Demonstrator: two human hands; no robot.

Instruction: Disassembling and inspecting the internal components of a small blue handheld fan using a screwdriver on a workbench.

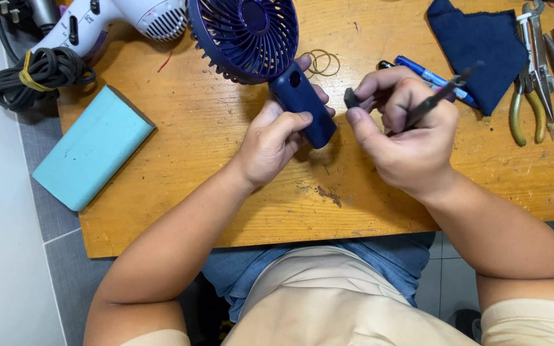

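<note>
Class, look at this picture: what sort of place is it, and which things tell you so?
Probably a small repair bench: a worn wooden table with pliers laid out, a hair dryer, and a blue handheld fan in the left hand.

The person wears a plain cream-coloured short-sleeved shirt (328, 301) of soft, smooth cloth, with no print or marking on it; its short sleeve hems (533, 320) show at the near left and near right, ending above the elbows. Below the shirt's far edge lie faded blue denim trousers (379, 259), creased across the lap. The forearms, the left hand (270, 144) and the right hand (408, 138) are bare, without gloves, rings, watch or bands.
</note>
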